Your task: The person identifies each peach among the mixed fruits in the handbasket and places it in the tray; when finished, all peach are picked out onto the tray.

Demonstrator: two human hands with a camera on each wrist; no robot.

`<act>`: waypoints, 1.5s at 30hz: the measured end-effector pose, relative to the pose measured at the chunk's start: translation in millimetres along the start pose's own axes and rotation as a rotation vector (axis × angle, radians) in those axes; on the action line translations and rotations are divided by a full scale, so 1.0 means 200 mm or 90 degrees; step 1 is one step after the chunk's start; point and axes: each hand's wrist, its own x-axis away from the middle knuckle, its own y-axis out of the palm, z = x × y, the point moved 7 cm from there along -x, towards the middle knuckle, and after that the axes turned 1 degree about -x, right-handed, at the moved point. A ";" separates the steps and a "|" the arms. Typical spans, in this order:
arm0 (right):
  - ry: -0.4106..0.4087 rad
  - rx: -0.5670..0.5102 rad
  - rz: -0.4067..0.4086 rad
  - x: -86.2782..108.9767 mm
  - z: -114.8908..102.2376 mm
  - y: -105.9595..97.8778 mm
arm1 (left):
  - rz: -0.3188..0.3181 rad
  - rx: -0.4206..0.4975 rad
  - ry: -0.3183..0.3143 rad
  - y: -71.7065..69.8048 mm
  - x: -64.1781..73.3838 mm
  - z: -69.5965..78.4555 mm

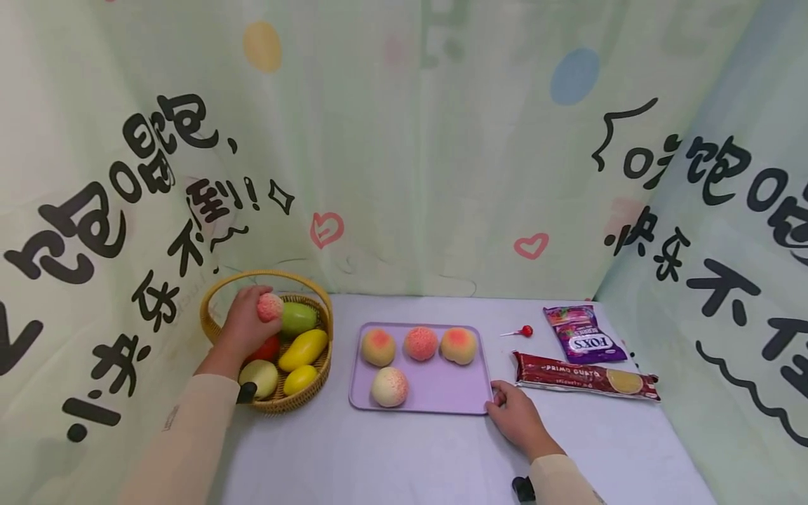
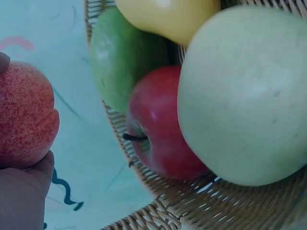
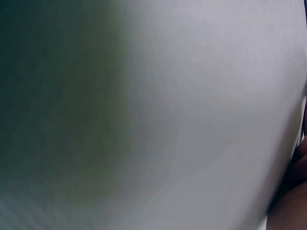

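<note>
My left hand (image 1: pixel 247 319) holds a pinkish-red peach (image 1: pixel 270 307) above the wicker basket (image 1: pixel 330 308). In the left wrist view, thumb and fingers grip that peach (image 2: pixel 26 115) from opposite sides, beside the basket's rim. Several peaches, among them a pale one (image 1: pixel 389 387) at the front, lie on a purple tray (image 1: pixel 442 393). At the tray's front right corner, my right hand (image 1: pixel 514 417) pinches the edge. The right wrist view shows mostly a blurred pale surface, with part of the hand (image 3: pixel 290 206) at its right border.
The basket holds a green mango (image 1: pixel 299 319), yellow fruits (image 1: pixel 304 351), a red apple (image 2: pixel 160 124) and a pale round fruit (image 1: pixel 260 379). Right of the tray lie a red lollipop (image 1: pixel 526 330), a purple candy bag (image 1: pixel 583 335) and a long red snack packet (image 1: pixel 583 376). Curtains (image 1: pixel 404 175) enclose the table.
</note>
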 end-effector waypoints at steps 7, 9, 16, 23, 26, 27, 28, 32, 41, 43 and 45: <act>-0.011 0.001 0.000 0.01 -0.01 -0.01 | 0.032 0.020 0.020 0.00 0.07 0.07; -0.013 -0.002 -0.001 0.01 -0.01 -0.01 | 0.039 0.028 0.025 -0.01 0.09 0.09; -0.014 -0.001 -0.007 0.01 -0.02 -0.01 | 0.069 0.051 0.041 -0.04 0.19 0.16; -0.008 -0.005 -0.007 0.01 -0.02 -0.01 | 0.110 0.067 0.075 -0.07 0.25 0.24; -0.007 -0.004 -0.010 0.01 -0.02 -0.01 | 0.125 0.071 0.094 -0.09 0.28 0.30; -0.006 -0.004 -0.011 0.01 -0.02 -0.01 | 0.128 0.074 0.102 -0.09 0.28 0.32; -0.005 -0.004 -0.011 0.01 -0.02 -0.01 | 0.129 0.077 0.110 -0.09 0.29 0.34; -0.001 -0.007 -0.012 0.01 -0.01 -0.01 | 0.119 0.099 0.134 -0.06 0.32 0.43; 0.000 -0.009 -0.010 0.02 -0.01 -0.01 | 0.097 0.137 0.179 0.05 0.36 0.58; 0.000 -0.010 -0.010 0.02 -0.01 -0.01 | 0.092 0.140 0.182 0.07 0.36 0.61; 0.001 -0.010 -0.012 0.02 -0.01 -0.01 | 0.083 0.154 0.187 0.10 0.37 0.64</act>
